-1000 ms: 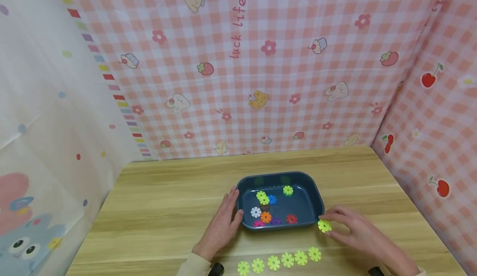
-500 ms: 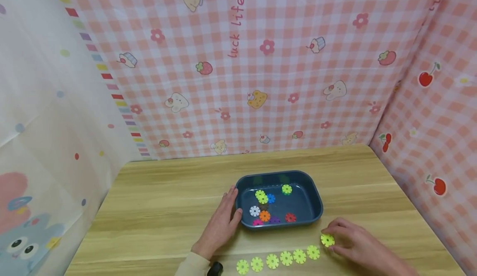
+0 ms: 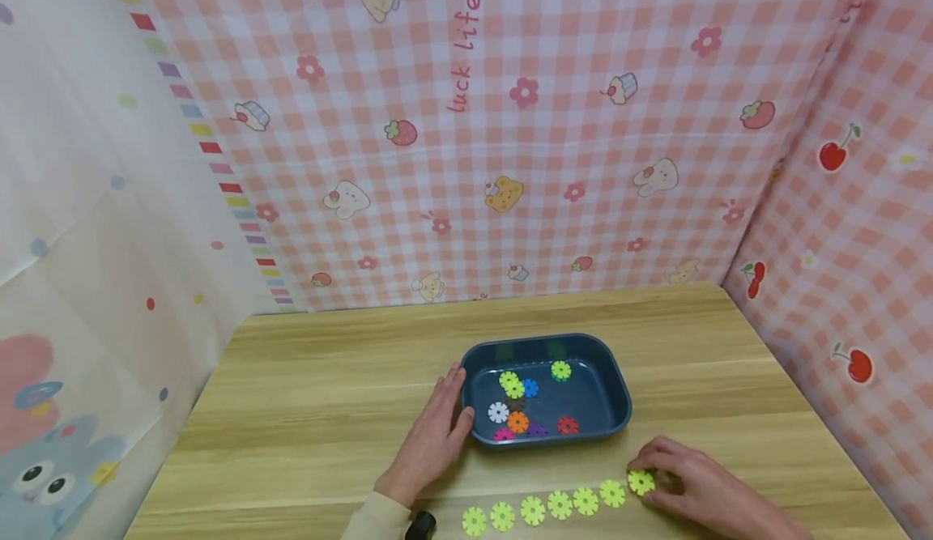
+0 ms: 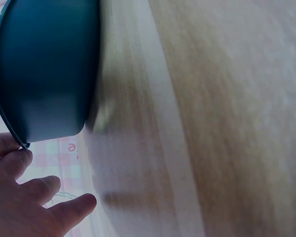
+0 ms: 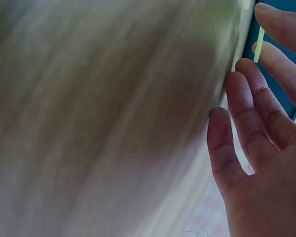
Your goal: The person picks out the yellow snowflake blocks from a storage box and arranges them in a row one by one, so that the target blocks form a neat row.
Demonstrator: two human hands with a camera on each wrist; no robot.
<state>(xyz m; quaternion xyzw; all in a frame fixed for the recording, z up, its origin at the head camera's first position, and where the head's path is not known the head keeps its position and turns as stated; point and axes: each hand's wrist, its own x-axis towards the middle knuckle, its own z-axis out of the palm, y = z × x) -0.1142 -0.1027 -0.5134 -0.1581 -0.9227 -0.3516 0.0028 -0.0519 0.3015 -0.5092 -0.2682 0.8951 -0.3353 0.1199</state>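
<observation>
Six flat, notched yellow-green plastic discs (image 3: 560,498) line the near long side of the dark-blue rectangular tray (image 3: 594,398), your closer right hand (image 3: 688,475) pinching a seventh disc (image 3: 641,482) in line off its near right corner, your left hand (image 3: 430,436) touching its left end, fingers extended.

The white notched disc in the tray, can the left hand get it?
Probably yes: the white notched disc looks uncovered; the left hand is close by, with only the tray wall between.
</observation>
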